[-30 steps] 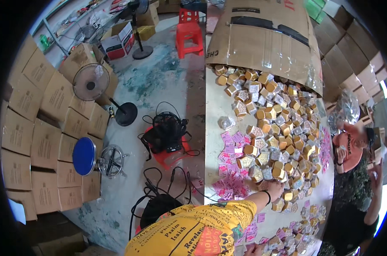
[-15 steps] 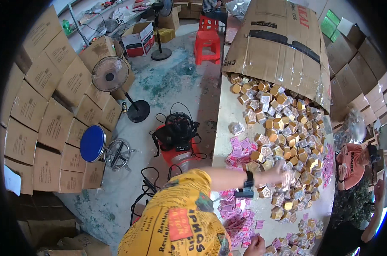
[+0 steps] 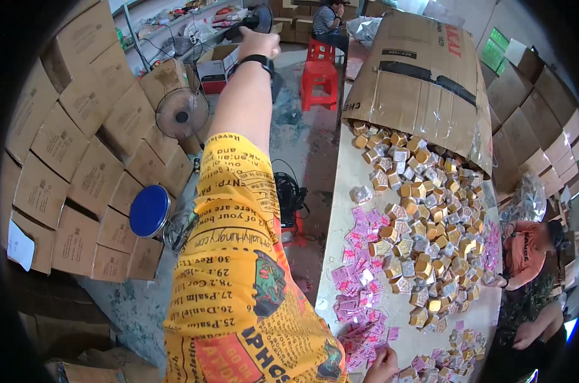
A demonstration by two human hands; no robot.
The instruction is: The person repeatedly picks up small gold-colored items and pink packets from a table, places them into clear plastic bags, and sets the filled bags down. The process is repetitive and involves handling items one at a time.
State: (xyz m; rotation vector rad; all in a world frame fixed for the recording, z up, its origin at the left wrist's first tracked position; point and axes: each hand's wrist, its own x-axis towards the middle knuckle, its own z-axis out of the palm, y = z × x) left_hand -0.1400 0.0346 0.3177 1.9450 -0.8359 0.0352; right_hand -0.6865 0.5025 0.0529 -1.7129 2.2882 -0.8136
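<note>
My left arm stretches up and forward, off to the left of the table (image 3: 334,262). At its end my left hand (image 3: 261,45) looks closed, with most fingers turned away; it overlaps a black fan head (image 3: 259,18) in the background. At the lower edge my right hand (image 3: 383,366) is closed beside the pink slips (image 3: 360,313), its fingertips pressed together; what they hold is too small to make out. Small gold faceted pieces (image 3: 423,262) with silvery patterned faces lie heaped on the table. A smaller heap (image 3: 446,357), mixed with pink slips, lies right of my right hand.
A big tipped carton (image 3: 423,70) opens onto the heap. Across the table a person in orange (image 3: 527,252) has a hand at its edge; another person's hand (image 3: 529,333) is below. Left are stacked cartons (image 3: 79,159), a blue stool (image 3: 150,211), a fan (image 3: 181,116) and red stools (image 3: 319,83).
My left arm has swung from the gold heap up and left, away from the table. My right hand stays near the pink slips. The person in orange has brought a hand to the table edge.
</note>
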